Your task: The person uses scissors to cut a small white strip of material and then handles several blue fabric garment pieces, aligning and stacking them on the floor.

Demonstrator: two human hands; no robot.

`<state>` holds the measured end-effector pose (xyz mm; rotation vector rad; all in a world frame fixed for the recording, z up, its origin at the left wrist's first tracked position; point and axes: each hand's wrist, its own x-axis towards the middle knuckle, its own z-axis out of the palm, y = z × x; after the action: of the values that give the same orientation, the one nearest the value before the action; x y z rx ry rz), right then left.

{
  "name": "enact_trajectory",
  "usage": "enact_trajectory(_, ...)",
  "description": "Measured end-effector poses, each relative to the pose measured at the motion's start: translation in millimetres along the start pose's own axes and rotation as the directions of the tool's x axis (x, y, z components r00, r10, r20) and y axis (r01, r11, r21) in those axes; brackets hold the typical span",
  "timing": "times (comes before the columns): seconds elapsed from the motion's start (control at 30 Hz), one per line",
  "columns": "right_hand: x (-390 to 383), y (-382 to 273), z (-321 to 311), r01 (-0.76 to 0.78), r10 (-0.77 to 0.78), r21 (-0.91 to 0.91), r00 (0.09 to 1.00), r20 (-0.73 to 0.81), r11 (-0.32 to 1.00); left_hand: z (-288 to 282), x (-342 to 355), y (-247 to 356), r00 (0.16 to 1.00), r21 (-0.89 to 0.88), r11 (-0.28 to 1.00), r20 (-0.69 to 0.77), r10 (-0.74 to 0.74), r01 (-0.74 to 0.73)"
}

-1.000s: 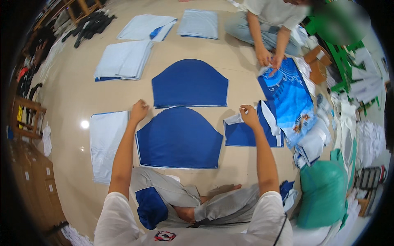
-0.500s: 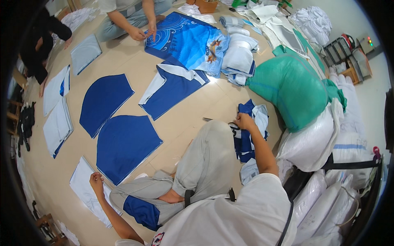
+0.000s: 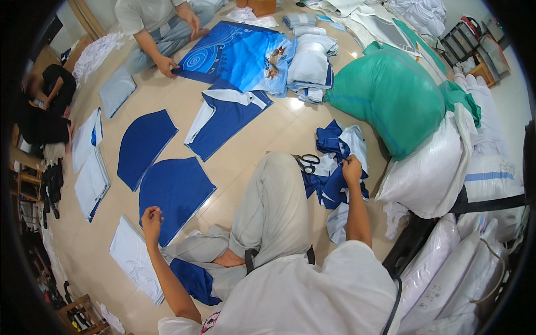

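Observation:
My left hand is loosely open with nothing in it, over the left edge of a navy curved fabric piece. A second navy curved piece lies above it. My right hand has its fingers closed on navy fabric in a crumpled navy and white pile to the right of my bent knee. Black scissors lie beside the pile. A folded pale stack is below my left hand, and a navy piece with white strips lies ahead.
Pale stacks line the left. A co-worker handles printed blue fabric ahead; another person sits far left. A green sack, white bundles and a wooden rack edge the space.
The view has swung right. My right hand went from the navy piece ahead to the crumpled pile by my knee and now grips fabric there. The co-worker's hands moved apart.

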<state>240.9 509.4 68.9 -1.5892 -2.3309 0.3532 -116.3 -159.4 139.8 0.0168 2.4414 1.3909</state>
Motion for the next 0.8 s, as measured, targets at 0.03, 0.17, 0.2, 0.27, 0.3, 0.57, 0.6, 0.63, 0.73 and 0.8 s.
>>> enact_trajectory(0.03,5,-6,-15,-0.018,0.015,0.069,0.999,0.052,0.997,5,-2,8,1.000,-0.002,1.000,0.004,0.005,-0.005)
enact_trajectory(0.17,19,-53,-113,0.255,-0.275,0.123,0.942,0.193,0.959,28,-11,36,0.993,-0.024,0.994,0.044,0.107,-0.106)
enact_trajectory(0.2,21,-70,-136,0.319,-0.332,0.099,0.923,0.194,0.943,34,-7,41,0.986,-0.043,0.987,0.046,0.158,-0.156)
enact_trajectory(0.27,17,-103,-177,0.438,-0.438,0.042,0.878,0.194,0.898,68,-14,90,0.974,-0.149,0.970,0.085,0.208,-0.194)
enact_trajectory(0.3,15,-120,-192,0.408,-0.496,0.347,0.840,0.220,0.844,85,-16,116,0.957,-0.154,0.957,0.123,0.264,-0.245)
enact_trajectory(0.57,-18,-255,-243,-0.046,-0.818,0.974,0.535,0.211,0.221,195,-62,286,0.650,-0.635,0.715,0.418,0.635,-0.291)
enact_trajectory(0.6,-15,-259,-235,-0.035,-0.822,0.965,0.517,0.239,0.258,200,-69,294,0.601,-0.749,0.657,0.487,0.634,-0.086)
enact_trajectory(0.63,-21,-272,-230,-0.064,-0.829,0.959,0.490,0.270,0.275,202,-79,298,0.610,-0.704,0.671,0.431,0.665,-0.234)
enact_trajectory(0.73,-40,-299,-210,-0.016,-0.812,0.904,0.432,0.392,0.427,198,-104,302,0.715,-0.722,0.685,0.429,0.551,-0.096)
enact_trajectory(0.8,-57,-306,-188,0.178,-0.754,0.866,0.591,0.286,0.468,196,-101,286,0.789,-0.740,0.669,0.451,0.416,0.070)
